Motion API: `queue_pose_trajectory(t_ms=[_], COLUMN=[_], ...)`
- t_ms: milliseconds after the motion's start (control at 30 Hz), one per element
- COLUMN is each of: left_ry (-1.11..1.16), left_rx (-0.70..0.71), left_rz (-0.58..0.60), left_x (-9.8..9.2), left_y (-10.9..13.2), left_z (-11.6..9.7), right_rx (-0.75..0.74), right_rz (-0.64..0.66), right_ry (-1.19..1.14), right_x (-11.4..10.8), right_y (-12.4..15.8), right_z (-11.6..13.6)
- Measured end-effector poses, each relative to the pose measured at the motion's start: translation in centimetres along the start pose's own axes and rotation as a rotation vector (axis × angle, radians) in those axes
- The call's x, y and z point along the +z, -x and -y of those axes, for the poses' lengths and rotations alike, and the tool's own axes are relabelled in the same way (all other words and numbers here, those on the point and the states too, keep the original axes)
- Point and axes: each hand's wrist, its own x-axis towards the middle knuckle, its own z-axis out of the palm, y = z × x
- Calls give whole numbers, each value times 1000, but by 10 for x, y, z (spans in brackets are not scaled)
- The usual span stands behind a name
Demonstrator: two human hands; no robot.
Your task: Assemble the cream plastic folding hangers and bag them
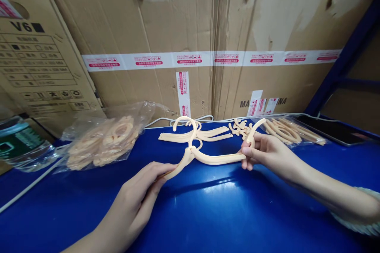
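Over the blue table (208, 213) a cream plastic clothes hanger (218, 160) is held up, its hook toward the back. My left hand (139, 193) is closed around the hanger's left arm. At the tip of the right arm, the fingers of my right hand (264, 152) are pinched together. A short curved cream piece (255, 128) sticks up from those same fingers; whether it is joined to the arm is hidden. Just behind the hook, more cream hanger parts (170, 136) lie on the table, partly covered by the held hanger.
Bagged cream parts (115, 138) lie at the left, near a bottle with a green label (22, 142). Several small hooked pieces (237, 128) and another bag of curved parts (285, 130) lie back right, beside a dark tablet (329, 128). Cardboard (148, 91) stands behind a white cable (160, 119).
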Motion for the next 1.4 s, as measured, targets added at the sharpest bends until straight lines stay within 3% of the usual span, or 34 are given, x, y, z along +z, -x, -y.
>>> queue_pose_trajectory(t_ms=[267, 433, 533, 700, 833, 967, 1167, 1400], left_ry=[-39, -118, -159, -180, -151, -148, -176, -193], left_rx=[-8, 49, 95, 139, 155, 172, 204, 221], left_rz=[9, -46, -26, 35, 70, 112, 136, 137], left_x=[-2, -15, -22, -21, -16, -14, -11, -11], left_y=[0, -7, -11, -9, -6, -6, -4, -4], left_z=[0, 13, 24, 35, 36, 35, 38, 38], right_rx=[-27, -78, -95, -97, -168, -171, -159, -180], right_rz=[-15, -129, -107, 187, 314, 368, 408, 345], right_ry=[-156, -204, -71, 454, 803, 1006, 1092, 1190], right_x=[0, -25, -51, -80, -78, -69, -66, -65], right_y=[2, -8, -16, -20, -18, -14, -13, -10], right_z=[1, 8, 15, 24, 28, 29, 20, 21])
